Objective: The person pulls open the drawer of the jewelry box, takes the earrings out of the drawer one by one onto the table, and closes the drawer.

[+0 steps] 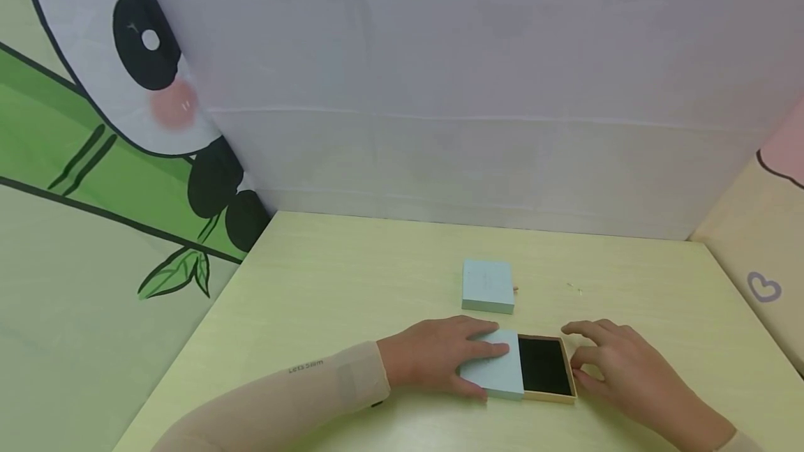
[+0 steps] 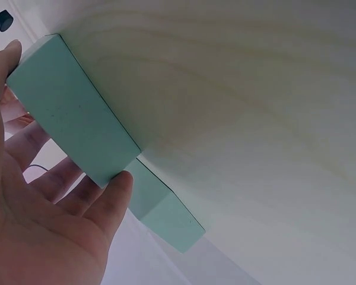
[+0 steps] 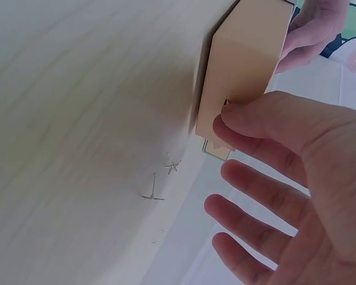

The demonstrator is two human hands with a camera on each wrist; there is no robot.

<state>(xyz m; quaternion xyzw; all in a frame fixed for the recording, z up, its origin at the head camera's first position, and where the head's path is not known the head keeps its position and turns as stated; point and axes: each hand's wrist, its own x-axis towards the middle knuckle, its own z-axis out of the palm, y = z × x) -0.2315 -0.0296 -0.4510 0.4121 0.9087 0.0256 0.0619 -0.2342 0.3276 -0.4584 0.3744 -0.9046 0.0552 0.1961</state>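
A pale blue sliding drawer box (image 1: 496, 368) lies near the front of the table. Its shallow tan drawer (image 1: 548, 397), with a black lining (image 1: 545, 366), is partly out on the right. My left hand (image 1: 442, 354) grips the blue sleeve, fingers spread over its top and sides; the left wrist view shows fingertips at the sleeve's edges (image 2: 77, 113). At the drawer's outer end, my right hand (image 1: 618, 372) pinches a small dark pull tab (image 3: 226, 103) between thumb and index finger. Its other fingers are loosely bent and hold nothing.
Behind this box lies a second pale blue box (image 1: 488, 284), a small tab at its right side. Small thin silvery pieces (image 1: 574, 288) lie to its right; one looks T-shaped (image 3: 153, 196) in the right wrist view. A white cloth backdrop (image 1: 440, 89) rises behind the table.
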